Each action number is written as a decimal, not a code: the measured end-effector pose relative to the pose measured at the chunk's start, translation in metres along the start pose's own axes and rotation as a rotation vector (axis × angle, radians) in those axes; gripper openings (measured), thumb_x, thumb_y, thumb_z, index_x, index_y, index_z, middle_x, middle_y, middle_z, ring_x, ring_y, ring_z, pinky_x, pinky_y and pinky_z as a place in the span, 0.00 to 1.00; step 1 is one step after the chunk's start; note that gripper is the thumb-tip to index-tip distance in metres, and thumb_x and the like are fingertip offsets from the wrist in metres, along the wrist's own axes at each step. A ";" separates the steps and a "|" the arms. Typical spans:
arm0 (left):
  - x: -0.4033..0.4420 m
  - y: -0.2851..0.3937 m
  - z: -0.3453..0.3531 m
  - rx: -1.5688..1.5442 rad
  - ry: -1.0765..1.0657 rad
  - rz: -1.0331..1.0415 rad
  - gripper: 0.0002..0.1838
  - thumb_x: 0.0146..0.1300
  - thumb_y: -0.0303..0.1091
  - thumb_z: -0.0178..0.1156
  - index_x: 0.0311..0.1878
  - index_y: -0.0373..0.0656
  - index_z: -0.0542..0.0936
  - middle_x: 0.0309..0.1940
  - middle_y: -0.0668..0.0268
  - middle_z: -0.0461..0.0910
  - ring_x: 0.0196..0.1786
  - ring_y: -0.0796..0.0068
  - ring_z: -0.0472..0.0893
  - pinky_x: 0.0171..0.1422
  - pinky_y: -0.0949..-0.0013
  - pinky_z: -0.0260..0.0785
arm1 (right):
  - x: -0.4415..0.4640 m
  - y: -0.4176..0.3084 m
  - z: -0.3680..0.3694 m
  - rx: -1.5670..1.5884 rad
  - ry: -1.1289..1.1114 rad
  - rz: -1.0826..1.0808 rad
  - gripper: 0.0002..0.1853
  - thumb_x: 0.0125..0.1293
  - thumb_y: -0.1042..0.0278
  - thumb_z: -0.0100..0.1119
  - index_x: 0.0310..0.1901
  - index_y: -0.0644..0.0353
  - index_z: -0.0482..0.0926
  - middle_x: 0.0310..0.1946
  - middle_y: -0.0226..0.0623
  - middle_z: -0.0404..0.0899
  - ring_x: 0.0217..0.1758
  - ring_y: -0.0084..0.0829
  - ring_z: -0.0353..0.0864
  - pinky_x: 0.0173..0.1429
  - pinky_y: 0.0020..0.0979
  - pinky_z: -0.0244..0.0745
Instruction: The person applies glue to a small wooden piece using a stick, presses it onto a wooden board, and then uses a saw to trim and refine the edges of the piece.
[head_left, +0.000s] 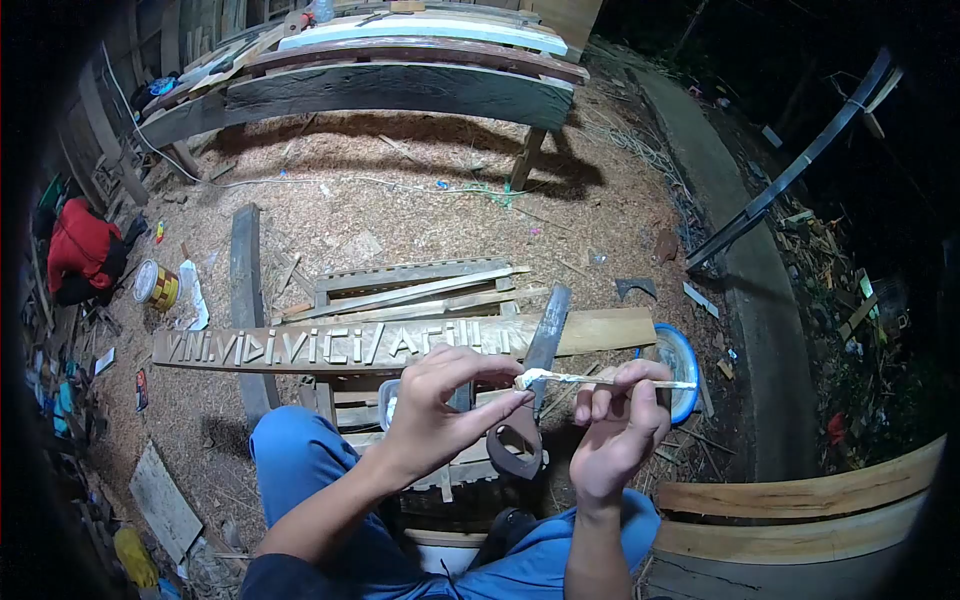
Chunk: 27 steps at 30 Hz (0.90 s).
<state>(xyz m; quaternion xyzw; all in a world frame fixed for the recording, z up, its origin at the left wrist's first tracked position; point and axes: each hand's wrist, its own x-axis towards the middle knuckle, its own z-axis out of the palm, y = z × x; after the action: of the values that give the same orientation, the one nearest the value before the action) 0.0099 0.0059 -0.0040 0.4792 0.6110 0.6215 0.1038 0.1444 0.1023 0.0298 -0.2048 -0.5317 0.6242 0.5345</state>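
Stick (572, 379) spans between the hands (430, 405), seemingly touching both.

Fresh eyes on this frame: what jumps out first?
Probably the plank across the middle, with pale raised letters reading "VINI.VIDI.VICI" on its left part and a saw crossing it in view farther right. Then, just in front, the right hand holds a thin stick smeared with white paste, one end by the left hand's fingertips. At the far left, a person in red stands out.
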 end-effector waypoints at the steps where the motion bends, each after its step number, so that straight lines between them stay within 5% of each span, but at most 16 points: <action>1: 0.000 0.000 -0.001 0.027 -0.010 0.006 0.14 0.53 0.30 0.75 0.44 0.41 0.87 0.34 0.62 0.88 0.38 0.66 0.85 0.47 0.66 0.72 | -0.001 0.000 0.001 -0.028 -0.007 -0.005 0.13 0.77 0.56 0.46 0.42 0.57 0.69 0.29 0.28 0.65 0.25 0.19 0.61 0.29 0.26 0.64; 27: -0.002 0.004 -0.005 0.159 -0.031 0.082 0.12 0.53 0.31 0.74 0.42 0.45 0.87 0.35 0.66 0.88 0.37 0.68 0.84 0.47 0.66 0.70 | -0.007 -0.007 0.005 0.071 0.062 0.000 0.13 0.78 0.55 0.44 0.40 0.55 0.69 0.27 0.26 0.63 0.23 0.17 0.58 0.25 0.22 0.59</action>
<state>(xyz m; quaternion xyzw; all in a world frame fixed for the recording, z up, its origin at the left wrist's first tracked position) 0.0089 0.0002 -0.0010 0.5199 0.6367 0.5673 0.0493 0.1459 0.0934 0.0351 -0.2050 -0.4925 0.6359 0.5578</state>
